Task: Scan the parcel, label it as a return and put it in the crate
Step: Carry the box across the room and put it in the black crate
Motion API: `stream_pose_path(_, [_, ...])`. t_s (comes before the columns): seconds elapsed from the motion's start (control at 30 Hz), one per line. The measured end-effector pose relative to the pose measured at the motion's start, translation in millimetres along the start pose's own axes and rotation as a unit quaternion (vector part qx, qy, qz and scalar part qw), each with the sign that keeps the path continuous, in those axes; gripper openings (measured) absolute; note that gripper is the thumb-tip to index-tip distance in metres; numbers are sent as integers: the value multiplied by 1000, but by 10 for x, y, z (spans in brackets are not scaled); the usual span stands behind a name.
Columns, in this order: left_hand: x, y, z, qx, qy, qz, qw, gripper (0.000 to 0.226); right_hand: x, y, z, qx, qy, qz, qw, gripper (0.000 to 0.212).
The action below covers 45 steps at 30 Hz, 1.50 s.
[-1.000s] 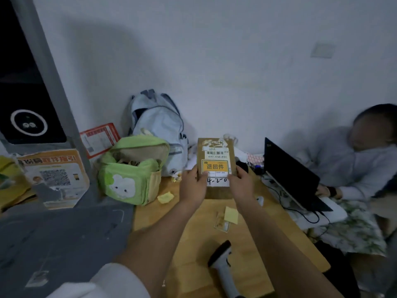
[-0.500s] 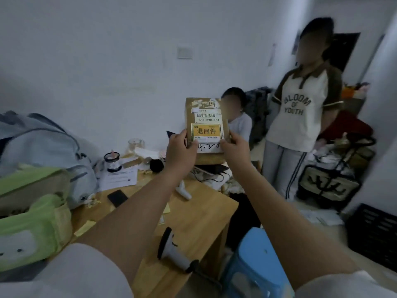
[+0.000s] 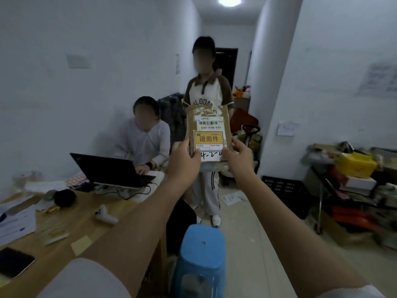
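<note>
Both hands — left hand (image 3: 184, 157), right hand (image 3: 238, 157) — pinch the yellow-labelled brown cardboard parcel (image 3: 208, 134) upright; only the black slatted plastic crate (image 3: 284, 190) remains.

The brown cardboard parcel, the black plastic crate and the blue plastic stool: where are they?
Brown cardboard parcel (image 3: 208, 134): head view, on its yellow return label.
Black plastic crate (image 3: 283, 187): head view, on its slotted front wall.
Blue plastic stool (image 3: 203, 247): head view, on its seat.

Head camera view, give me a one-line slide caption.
Both hands, left hand and right hand, hold the return-labelled parcel upright, black crate on the floor beyond.
</note>
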<state>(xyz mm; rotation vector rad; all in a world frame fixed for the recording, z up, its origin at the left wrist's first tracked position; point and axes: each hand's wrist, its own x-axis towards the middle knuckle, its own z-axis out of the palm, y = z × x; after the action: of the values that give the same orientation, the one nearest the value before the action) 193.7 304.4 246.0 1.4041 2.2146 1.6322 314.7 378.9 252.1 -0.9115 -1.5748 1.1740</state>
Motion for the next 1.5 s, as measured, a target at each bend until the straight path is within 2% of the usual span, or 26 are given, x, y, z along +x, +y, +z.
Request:
stream_pose_path(0.37, [29,597,1543,-41,-127,49,990,36,311,569,-1437,1,137,50,989,41])
stream_pose_path(0.5, [126,874,2216,-58,-155,45,985,38,631,738,-1988,-3,174,50,983,34])
stream_pose_path(0.6, [206,1090,2778,-64,-166,46,983,39,952,906,-2430,-9,195,48,980,38])
stream_pose_path(0.97, [785,1892,5139,-75,-174,7,982,35,2437,1615,-4222,-16,219,82,972,36])
stream_pose_path(1.27, [1125,2276,6305,-69,-224,-24,972,33,3205,2152,-5179,-24,262,149,953,36])
stream_pose_path(1.5, [1593,2237,7326,-92,-286,-23,954,32,3910,2698,-5739,-56,278,184,941,37])
